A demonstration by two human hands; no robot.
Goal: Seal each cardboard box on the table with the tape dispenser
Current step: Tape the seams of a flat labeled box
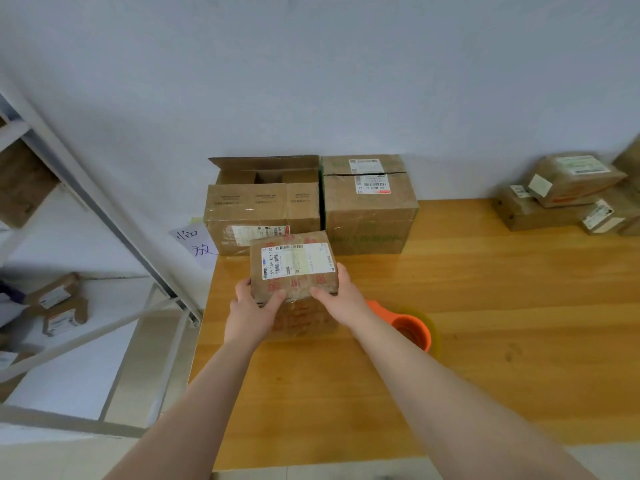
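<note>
A small cardboard box (294, 268) with red print and a white shipping label on top sits near the left side of the wooden table (485, 289). My left hand (251, 306) grips its near left corner, and my right hand (337, 289) grips its near right corner. The orange tape dispenser (410, 327) with a roll of clear tape lies on the table just right of my right forearm, untouched. Behind the small box stand two bigger boxes against the wall: one with an open top flap (263, 202) and a closed one (367, 206) with labels.
A stack of smaller labelled parcels (568, 195) lies at the table's far right. A metal shelf frame (104, 220) stands to the left of the table, with more boxes (59, 303) on the floor. A paper note (197, 244) hangs by the table's left corner.
</note>
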